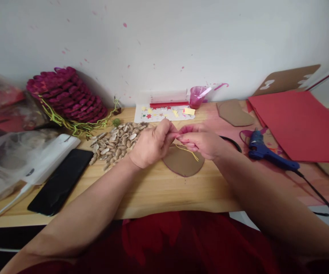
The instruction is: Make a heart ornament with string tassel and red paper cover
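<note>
Thread (191,150) in yellow is pinched where the fingers of the left hand (154,144) and the right hand (201,140) are brought together, tip to tip. On both hands the fingers are curled and pressed together; the exact grip is hidden behind them. Below the right hand, a loose end of the thread is seen against a cardboard disc (185,165). The disc is laid flat on the wooden counter (164,194), and its far part is covered from view by the hands.

Near the left hand, peanut shells (115,142) are heaped. Farther left, a black phone (61,182) is placed beside a white device (57,156), into which a white cable (24,189) is plugged. Behind these, a magenta, tiered object (67,95) is tilted toward the wall (158,45), with yellow-green strands (67,123) draped along its lower side.

Beyond the hands, a sheet of star stickers (158,115) and a pink cup (196,98) are set near the wall. To the right, a blue glue gun (273,155) is laid just beside red sheets (304,125), and a second piece of cardboard (234,112) is placed farther back.
</note>
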Available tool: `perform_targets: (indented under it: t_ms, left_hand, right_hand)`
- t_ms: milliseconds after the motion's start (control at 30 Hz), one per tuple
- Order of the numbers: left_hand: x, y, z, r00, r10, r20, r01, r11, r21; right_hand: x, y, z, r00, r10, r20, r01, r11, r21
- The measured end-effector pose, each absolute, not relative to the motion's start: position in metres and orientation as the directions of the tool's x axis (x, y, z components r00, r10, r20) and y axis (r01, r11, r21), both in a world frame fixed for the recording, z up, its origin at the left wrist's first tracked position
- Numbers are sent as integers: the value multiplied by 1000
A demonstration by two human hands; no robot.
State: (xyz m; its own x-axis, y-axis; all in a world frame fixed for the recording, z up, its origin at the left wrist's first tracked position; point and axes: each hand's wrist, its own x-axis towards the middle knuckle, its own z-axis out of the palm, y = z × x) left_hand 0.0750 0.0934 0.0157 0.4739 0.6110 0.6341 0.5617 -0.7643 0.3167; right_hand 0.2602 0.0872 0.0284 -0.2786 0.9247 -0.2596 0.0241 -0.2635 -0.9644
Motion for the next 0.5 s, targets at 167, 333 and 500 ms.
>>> perform_targets:
  t_ms: [167,333,500]
  left_hand:
    - [72,93,14,484,472,737,499,-840,210]
    - [74,97,15,312,737,599,493,-665,561]
    - [74,101,13,278,820,500,402,-573,715]
  right_hand:
    - [263,89,31,-416,841,-347,-160,-443,-882]
    - [265,87,30,-421,872,-249,-201,-358,-912]
    - [263,86,26,-347,929,-126,-101,-170,-980]
